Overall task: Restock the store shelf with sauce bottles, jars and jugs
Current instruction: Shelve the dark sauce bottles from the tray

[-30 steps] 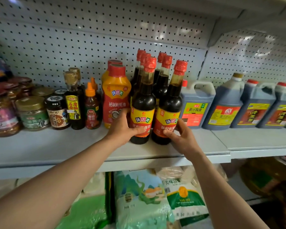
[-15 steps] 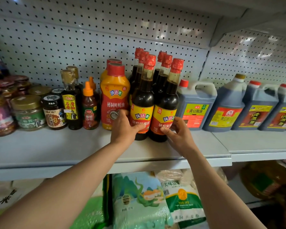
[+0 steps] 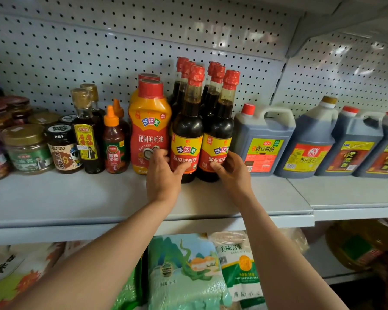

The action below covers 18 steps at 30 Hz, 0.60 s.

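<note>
Six dark soy sauce bottles with red caps stand in two rows of three on the grey shelf, running back toward the pegboard. The left hand grips the front left bottle low on its label, thumb across the front and fingers curled round the left side, touching the orange squeeze bottle just beside it. The right hand grips the front right bottle the same way, thumb on the label, fingers curled round the right side. Both front bottles stand upright, touching each other.

Two orange squeeze bottles stand one behind the other. Left of them are two small orange-capped sauce bottles, two tall gold-capped dark bottles, and a cluster of jars at the far left, too crowded to count exactly. To the right, four dark jugs are in view: one with a white handle just beside the right hand's bottle, then three more, the last cut off by the frame edge.

A broad bare strip of shelf lies between the goods and the front lip. Below the shelf lie bags of rice
</note>
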Available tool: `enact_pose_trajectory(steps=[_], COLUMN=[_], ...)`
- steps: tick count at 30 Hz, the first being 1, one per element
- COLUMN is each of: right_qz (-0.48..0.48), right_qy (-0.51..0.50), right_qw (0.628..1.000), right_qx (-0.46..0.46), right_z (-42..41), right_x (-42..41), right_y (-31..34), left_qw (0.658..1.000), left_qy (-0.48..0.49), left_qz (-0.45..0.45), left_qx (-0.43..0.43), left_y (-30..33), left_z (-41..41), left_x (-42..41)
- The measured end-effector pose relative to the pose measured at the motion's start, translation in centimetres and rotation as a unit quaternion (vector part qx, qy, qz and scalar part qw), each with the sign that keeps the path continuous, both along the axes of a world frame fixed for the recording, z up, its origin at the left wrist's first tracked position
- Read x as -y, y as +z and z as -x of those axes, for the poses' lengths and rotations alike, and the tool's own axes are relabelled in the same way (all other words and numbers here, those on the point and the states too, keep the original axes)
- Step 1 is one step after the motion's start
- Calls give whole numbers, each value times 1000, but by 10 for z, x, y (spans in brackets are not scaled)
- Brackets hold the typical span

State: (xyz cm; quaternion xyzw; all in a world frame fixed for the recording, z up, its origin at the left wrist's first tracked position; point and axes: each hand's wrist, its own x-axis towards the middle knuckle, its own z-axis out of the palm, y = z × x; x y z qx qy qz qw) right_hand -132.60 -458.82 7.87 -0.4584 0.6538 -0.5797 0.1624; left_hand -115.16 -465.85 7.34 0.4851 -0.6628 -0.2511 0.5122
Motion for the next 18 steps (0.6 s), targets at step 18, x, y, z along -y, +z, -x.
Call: enact_pose_trajectory(steps=[18], right_qz=[4], right_qy=[-12], right_qw=[999], right_qx=[-35], right_z=[-1], right_x=[9], right_y=[-9], left_qw=[996], left_qy=[29], left_qz=[-77], left_qx=[14], left_y=[-7], left_z=[5], left_x=[9])
